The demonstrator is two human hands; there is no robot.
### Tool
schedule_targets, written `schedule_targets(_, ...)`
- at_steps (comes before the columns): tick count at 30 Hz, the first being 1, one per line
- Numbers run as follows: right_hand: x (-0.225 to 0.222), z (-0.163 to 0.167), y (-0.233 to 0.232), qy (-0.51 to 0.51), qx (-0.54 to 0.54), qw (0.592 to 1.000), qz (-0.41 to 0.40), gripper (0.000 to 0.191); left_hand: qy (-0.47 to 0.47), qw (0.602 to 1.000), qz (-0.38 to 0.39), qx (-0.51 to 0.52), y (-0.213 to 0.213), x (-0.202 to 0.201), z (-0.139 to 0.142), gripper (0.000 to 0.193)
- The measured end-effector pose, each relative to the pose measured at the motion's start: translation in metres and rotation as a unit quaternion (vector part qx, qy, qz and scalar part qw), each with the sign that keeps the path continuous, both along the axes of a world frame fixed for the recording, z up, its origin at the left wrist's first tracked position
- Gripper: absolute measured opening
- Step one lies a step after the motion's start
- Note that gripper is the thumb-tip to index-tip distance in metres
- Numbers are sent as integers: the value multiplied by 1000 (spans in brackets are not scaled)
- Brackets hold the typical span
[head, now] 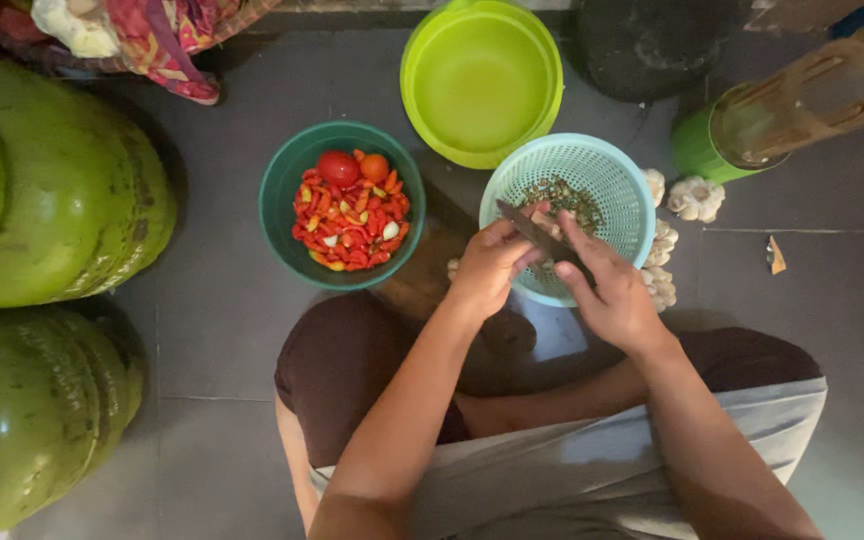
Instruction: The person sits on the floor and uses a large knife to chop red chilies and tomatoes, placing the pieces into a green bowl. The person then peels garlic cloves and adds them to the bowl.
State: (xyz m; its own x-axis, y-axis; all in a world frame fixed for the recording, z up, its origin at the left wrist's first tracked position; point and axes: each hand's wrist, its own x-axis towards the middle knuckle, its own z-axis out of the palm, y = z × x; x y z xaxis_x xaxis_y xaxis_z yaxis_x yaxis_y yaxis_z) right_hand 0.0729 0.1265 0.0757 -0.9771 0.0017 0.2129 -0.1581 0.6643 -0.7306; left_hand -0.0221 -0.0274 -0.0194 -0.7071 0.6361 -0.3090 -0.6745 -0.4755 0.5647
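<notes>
Room: your hands work over the near rim of the pale teal colander (607, 165); the dark green bowl of cut chillies and tomatoes (342, 205) sits just left, the lime basin (480, 80) beyond, bare grey floor (222, 310) between them and two green gas cylinders (47, 180) far left.
Right edge: garlic bulbs (694, 197) lie beside the colander, near a green-based knife block (782, 110).
Piece: a small pale clove (540, 214), mostly hidden by fingers.
Left hand (492, 265): curled, pinching the clove.
Right hand (612, 290): closed around a knife (532, 232), blade angled up-left against the clove.
</notes>
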Motion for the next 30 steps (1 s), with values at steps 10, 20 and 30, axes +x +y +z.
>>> schedule_targets(10, -1, -1, 3, -40, -39, 998, -17, 45, 85, 994, -19, -72, -7, -4, -9, 41)
schedule_targets(20, -3, -31, 8, -179, -155, 950, -205, 43, 110, 987, -112, -30, -13, -10, 5, 41)
schedule_targets(30, 6, -16, -8, -33, -75, 996, -20, 54, 52, 997, -45, -38, -9, -7, -6, 41)
